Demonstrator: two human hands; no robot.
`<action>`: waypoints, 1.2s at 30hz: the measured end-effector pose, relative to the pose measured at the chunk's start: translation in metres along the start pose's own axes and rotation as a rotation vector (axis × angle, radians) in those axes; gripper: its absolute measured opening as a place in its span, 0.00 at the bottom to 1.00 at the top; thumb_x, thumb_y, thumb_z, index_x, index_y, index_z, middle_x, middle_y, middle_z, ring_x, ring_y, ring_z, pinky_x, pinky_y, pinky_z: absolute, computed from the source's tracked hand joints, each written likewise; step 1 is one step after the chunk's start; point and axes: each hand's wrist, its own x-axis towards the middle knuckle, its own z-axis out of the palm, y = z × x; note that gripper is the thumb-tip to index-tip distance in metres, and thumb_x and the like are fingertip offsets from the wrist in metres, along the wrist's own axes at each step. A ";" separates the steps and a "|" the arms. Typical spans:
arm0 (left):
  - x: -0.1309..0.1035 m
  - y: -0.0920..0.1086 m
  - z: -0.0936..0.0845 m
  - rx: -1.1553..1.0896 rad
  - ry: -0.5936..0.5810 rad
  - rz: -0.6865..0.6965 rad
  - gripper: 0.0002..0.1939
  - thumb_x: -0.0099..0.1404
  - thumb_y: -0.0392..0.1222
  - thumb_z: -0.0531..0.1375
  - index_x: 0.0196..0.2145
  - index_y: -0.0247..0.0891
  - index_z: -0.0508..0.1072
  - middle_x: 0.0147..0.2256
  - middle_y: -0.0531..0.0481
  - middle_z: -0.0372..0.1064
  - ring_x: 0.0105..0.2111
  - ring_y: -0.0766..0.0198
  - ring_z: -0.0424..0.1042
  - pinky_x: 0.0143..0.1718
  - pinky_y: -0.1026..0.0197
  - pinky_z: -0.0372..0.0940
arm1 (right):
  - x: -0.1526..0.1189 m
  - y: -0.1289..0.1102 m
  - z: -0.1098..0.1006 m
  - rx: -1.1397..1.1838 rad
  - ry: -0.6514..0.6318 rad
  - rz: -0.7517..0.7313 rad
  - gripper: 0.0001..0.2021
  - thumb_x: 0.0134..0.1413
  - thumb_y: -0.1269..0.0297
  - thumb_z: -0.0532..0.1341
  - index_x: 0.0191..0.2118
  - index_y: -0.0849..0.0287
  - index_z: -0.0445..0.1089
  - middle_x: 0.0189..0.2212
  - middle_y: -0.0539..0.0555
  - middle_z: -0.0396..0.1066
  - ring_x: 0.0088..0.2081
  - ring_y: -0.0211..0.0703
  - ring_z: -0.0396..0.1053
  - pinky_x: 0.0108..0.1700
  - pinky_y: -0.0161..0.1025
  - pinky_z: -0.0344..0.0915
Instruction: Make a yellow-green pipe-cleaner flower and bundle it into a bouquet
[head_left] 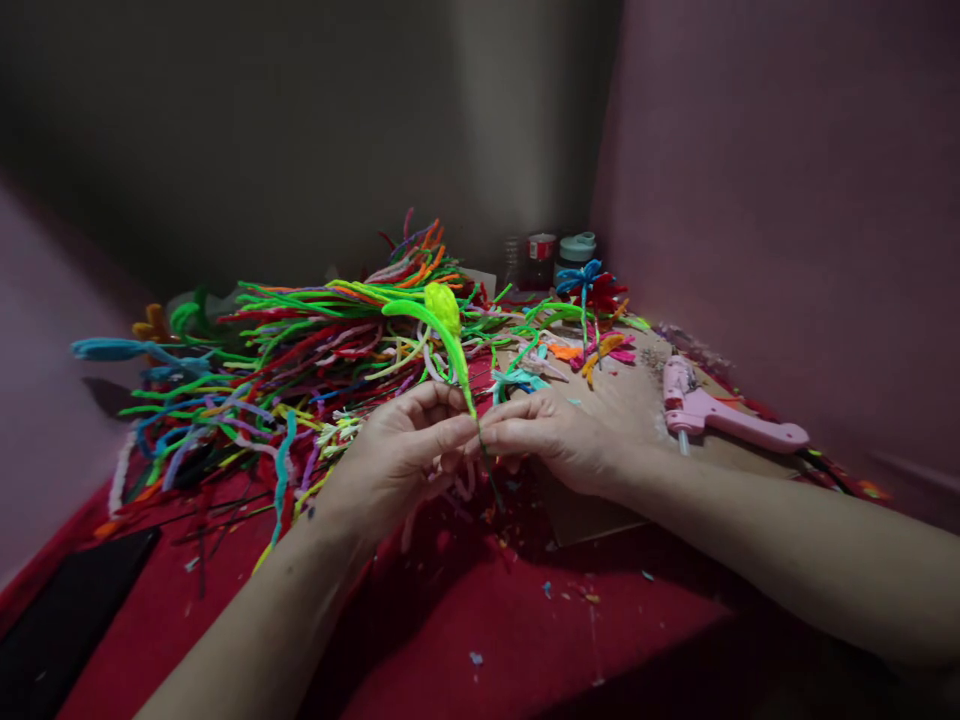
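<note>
Between my two hands stands a pipe-cleaner flower [444,312], with a yellow fuzzy head, a bright green curved leaf and a thin dark green stem. My left hand [409,435] pinches the stem just below the leaf. My right hand [551,438] has its thumb and fingers closed on the same stem, right beside the left fingertips. The stem's lower end pokes out under the hands. Behind them spreads a large heap of pipe cleaners [300,350] in many colours.
A pink glue gun [720,415] lies on a cardboard sheet [637,390] at right. Finished-looking fuzzy flowers [589,285] rest behind it, near a jar with a pale lid [576,248]. A dark flat object [82,610] lies at left on the red cloth [450,640], which is dotted with scraps.
</note>
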 end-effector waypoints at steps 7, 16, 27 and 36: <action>-0.001 -0.002 0.004 0.371 0.118 0.067 0.08 0.56 0.40 0.63 0.25 0.35 0.67 0.20 0.57 0.62 0.20 0.74 0.58 0.20 0.70 0.53 | -0.004 -0.008 0.004 -0.206 0.006 0.008 0.10 0.47 0.73 0.54 0.23 0.61 0.72 0.17 0.44 0.59 0.22 0.31 0.53 0.27 0.33 0.50; -0.002 0.005 0.011 0.378 0.120 0.065 0.07 0.57 0.37 0.61 0.25 0.35 0.66 0.20 0.58 0.61 0.18 0.75 0.55 0.18 0.70 0.50 | 0.001 0.000 0.000 -0.053 -0.036 0.117 0.12 0.50 0.61 0.56 0.21 0.61 0.64 0.18 0.46 0.58 0.22 0.33 0.54 0.26 0.35 0.50; -0.004 0.004 0.007 0.046 -0.002 0.021 0.05 0.55 0.35 0.63 0.30 0.33 0.71 0.18 0.57 0.61 0.16 0.76 0.54 0.19 0.70 0.51 | 0.000 0.001 -0.005 -0.100 -0.128 0.029 0.14 0.49 0.66 0.56 0.15 0.60 0.60 0.16 0.45 0.54 0.22 0.33 0.50 0.26 0.35 0.47; -0.003 0.004 0.012 -0.162 0.058 -0.041 0.16 0.52 0.33 0.66 0.39 0.36 0.69 0.22 0.56 0.67 0.17 0.77 0.62 0.24 0.71 0.61 | 0.000 0.001 -0.001 -0.028 -0.048 0.022 0.10 0.46 0.64 0.58 0.20 0.62 0.69 0.17 0.46 0.59 0.22 0.33 0.53 0.25 0.34 0.48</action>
